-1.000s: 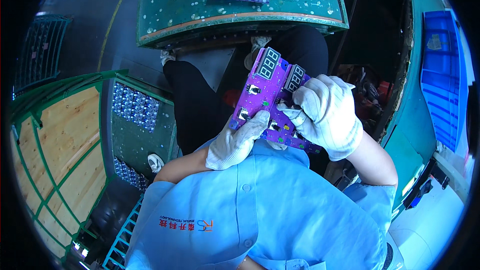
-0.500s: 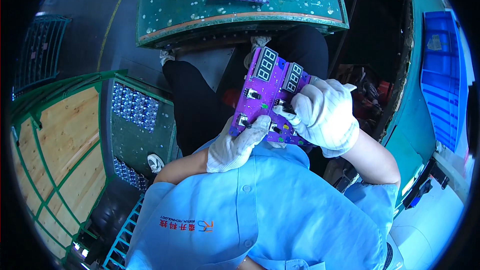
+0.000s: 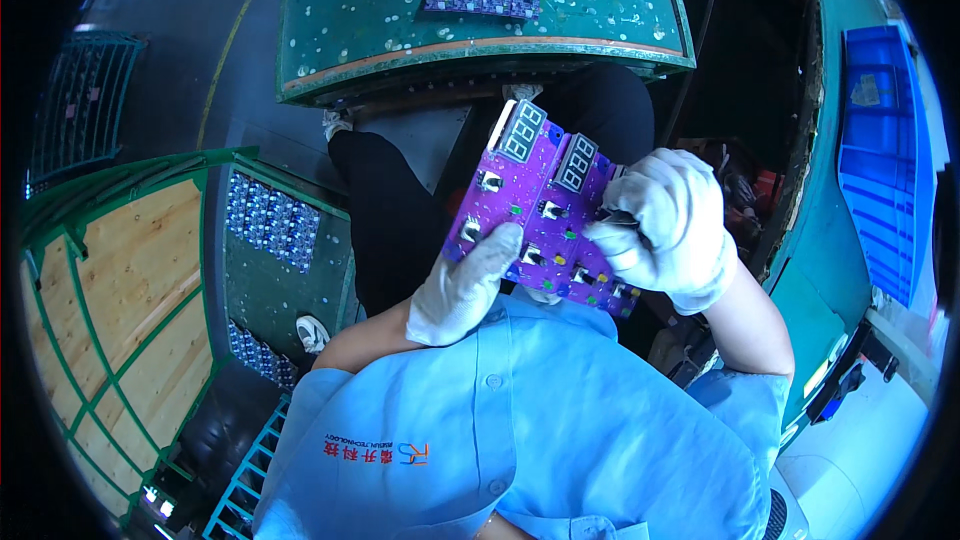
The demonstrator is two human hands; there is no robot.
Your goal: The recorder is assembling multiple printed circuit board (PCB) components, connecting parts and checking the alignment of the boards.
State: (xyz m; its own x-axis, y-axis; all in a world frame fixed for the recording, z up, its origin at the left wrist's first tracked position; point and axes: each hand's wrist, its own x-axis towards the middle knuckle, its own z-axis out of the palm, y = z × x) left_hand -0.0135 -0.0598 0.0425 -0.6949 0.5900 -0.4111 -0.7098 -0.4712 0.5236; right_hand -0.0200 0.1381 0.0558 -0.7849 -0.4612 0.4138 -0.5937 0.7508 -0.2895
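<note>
Facing a green table [image 3: 385, 30], left fingers [image 3: 494, 249] grip purple board [image 3: 515, 192]; right fingers [image 3: 622, 248] curled, hold unclear

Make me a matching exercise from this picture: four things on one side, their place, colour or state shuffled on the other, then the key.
Things:
1. Left gloved hand
2. Right gloved hand
3. Plastic bin
4. Wooden panel

Descriptions:
A. Light brown, at the left of the picture
B. Curled, at the right edge of the purple circuit board
C. Blue, at the far right of the picture
D. Thumb on the lower left part of the purple circuit board

Pairs: 1-D, 2-B, 3-C, 4-A
</note>
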